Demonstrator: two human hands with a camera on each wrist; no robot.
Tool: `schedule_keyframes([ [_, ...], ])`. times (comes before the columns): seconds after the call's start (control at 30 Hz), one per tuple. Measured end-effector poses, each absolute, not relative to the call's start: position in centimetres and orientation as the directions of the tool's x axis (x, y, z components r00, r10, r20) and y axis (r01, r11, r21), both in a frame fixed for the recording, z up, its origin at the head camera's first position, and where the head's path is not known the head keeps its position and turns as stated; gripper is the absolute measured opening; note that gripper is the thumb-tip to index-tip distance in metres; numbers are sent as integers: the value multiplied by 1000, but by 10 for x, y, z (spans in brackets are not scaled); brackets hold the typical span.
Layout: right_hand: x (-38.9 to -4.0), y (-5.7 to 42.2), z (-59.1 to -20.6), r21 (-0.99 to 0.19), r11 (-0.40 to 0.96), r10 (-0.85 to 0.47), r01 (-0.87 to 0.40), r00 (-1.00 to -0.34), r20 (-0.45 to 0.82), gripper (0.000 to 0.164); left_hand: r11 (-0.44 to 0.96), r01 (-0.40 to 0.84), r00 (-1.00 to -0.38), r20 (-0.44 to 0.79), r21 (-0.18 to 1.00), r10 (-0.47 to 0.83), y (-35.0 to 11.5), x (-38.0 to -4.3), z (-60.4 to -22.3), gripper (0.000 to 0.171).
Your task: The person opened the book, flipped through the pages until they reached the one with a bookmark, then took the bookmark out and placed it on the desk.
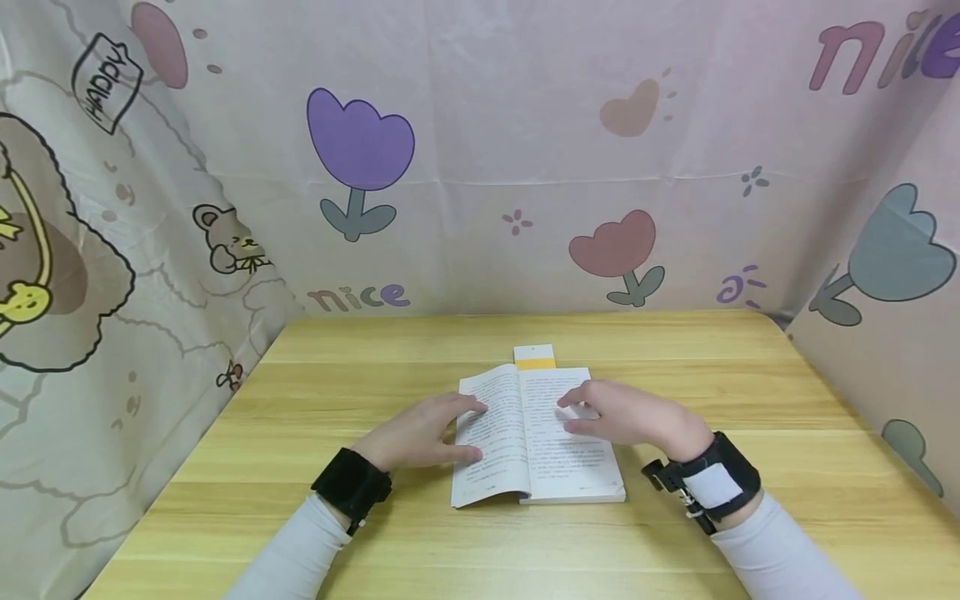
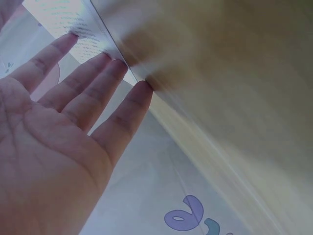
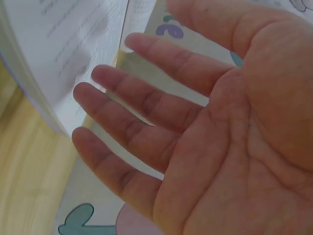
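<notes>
An open book point(image 1: 558, 458) with printed pages lies on the wooden table, its left leaves curving up a little at the lower edge. My left hand point(image 1: 427, 429) rests its fingers on the left page near the outer edge. In the left wrist view that hand point(image 2: 63, 127) has its fingers fairly straight, tips at the page edge point(image 2: 85, 29). Over the right page hovers my right hand point(image 1: 630, 414), thumb and fingers apart with nothing between them. The right wrist view shows this hand point(image 3: 186, 127) with loosely extended fingers beside the page point(image 3: 68, 49).
A white and yellow card-like piece point(image 1: 534, 357) sticks out past the book's top edge. The wooden table point(image 1: 337, 358) reaches back to a patterned cloth point(image 1: 480, 250), which also hangs at both sides. Each wrist wears a black strap point(image 1: 351, 492).
</notes>
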State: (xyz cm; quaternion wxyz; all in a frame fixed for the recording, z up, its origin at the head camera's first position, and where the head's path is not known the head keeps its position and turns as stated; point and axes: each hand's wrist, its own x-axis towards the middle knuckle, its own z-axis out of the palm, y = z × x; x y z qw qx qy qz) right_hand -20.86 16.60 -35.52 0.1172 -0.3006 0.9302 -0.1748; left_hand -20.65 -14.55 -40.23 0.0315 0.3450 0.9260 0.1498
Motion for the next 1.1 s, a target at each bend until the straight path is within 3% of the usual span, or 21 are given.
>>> schedule_keyframes([
  [0.3, -215, 183, -351, -335, 855, -469, -396, -866, -174, 46, 723, 619, -767, 39, 306, 641, -145, -208, -403, 73],
  [0.47, -216, 191, -352, -288, 874, -452, -392, -872, -186, 41, 726, 616, -770, 35, 305, 638, -145, -208, -403, 73],
  [0.67, -218, 194, -354, -289, 885, -432, -365, -876, -215, 23, 725, 619, -767, 35, 303, 640, -145, -207, -404, 73],
  [1.1, -219, 190, -360, -291, 888, -430, -357, -869, -245, 26, 725, 618, -768, 38, 306, 639, -145, -207, -404, 72],
])
